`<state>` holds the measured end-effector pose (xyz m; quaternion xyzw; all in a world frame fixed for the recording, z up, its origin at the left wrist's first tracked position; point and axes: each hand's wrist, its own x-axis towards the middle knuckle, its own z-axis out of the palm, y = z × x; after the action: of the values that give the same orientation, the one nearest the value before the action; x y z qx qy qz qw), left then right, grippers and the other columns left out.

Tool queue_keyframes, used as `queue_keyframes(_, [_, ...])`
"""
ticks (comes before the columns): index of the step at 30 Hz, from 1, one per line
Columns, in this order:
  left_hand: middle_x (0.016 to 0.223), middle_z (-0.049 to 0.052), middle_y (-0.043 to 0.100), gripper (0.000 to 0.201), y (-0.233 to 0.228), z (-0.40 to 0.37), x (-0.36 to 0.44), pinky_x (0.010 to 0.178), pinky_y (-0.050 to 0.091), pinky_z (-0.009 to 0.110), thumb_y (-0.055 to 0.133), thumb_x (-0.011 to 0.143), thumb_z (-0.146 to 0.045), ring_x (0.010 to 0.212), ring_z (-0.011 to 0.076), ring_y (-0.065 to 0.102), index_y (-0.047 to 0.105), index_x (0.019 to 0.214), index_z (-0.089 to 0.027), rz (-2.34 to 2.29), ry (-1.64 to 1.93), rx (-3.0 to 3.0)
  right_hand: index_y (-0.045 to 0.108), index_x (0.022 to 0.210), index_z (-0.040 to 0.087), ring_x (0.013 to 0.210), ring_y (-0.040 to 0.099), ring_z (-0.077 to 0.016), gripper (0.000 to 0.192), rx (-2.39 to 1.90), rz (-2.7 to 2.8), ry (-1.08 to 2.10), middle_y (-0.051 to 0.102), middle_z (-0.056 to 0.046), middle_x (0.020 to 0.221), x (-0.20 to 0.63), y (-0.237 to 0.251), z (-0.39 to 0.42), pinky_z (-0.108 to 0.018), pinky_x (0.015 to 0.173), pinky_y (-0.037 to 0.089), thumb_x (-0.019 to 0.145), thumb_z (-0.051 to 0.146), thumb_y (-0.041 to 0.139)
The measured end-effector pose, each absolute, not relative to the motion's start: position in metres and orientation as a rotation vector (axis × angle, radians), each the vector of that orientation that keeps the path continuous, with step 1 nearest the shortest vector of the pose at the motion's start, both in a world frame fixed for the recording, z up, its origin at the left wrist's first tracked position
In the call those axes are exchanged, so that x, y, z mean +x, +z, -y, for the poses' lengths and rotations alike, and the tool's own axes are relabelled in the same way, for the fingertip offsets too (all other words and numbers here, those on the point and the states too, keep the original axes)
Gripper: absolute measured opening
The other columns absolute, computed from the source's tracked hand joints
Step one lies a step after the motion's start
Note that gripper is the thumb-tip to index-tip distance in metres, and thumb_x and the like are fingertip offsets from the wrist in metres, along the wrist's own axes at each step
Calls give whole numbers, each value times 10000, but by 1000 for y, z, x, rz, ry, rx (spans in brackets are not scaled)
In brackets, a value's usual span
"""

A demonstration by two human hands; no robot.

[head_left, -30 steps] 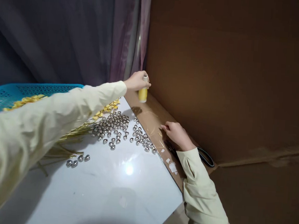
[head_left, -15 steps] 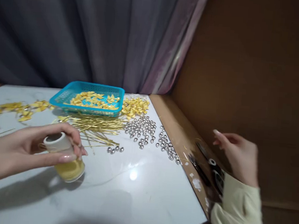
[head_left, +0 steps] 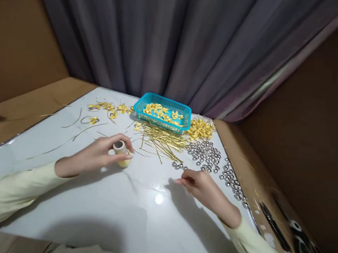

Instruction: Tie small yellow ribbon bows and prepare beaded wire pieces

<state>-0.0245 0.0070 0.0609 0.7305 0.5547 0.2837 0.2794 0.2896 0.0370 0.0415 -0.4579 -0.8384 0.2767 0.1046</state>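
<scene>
My left hand (head_left: 108, 151) is closed around a small bottle- or spool-shaped thing (head_left: 124, 163), with a white hollow top and a yellow lower part. I cannot tell which it is. It is upright, at or just above the white tabletop. My right hand (head_left: 196, 184) hovers over the table with thumb and fingers pinched; anything between them is too small to make out. Just beyond those fingers lie a few silver beads (head_left: 178, 166), with a larger spread of silver beads (head_left: 206, 154) behind. Gold wire stems (head_left: 165, 140) lie in a bundle between the hands and the basket.
At the back stands a blue basket (head_left: 186, 126) holding yellow flowers. More yellow flowers (head_left: 200, 129) are piled to its right, and wired yellow flowers (head_left: 106, 106) lie left. Pliers (head_left: 275, 226) and scissors (head_left: 298, 230) lie on the brown right-hand ledge. A grey curtain (head_left: 163, 44) hangs behind.
My view has swung left and pulled back. My right hand has come from beyond the table's right edge to above the tabletop near the beads. My left hand keeps its hold.
</scene>
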Motion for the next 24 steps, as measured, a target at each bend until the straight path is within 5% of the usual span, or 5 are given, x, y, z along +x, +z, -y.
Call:
queue_keyframes(8, [968,14,659,280,43,-8,-32,657,412,276,540,858,-479,722,161,550,548,991,-233,-1445,715,1954,545,591,181,472,444,-107,308,-1294,2543,849,500,43,484,245,2,-52,-214,501,348,853,337,581])
queue_keyframes(16, [1268,93,561,362,41,-15,-55,1036,393,400,567,860,-414,1191,216,519,488,1155,-220,-1146,882,1736,634,777,172,759,563,-192,119,-1381,2503,634,616,-85,833,260,24,-56,-284,674,416,813,136,526])
queue_keyframes(24, [1354,104,518,345,22,-10,-67,1049,402,473,532,879,-423,1274,265,457,493,1181,-262,-1142,1008,1576,623,787,191,636,559,-153,109,-1535,2294,795,616,-30,755,296,13,-7,-263,592,452,686,158,647])
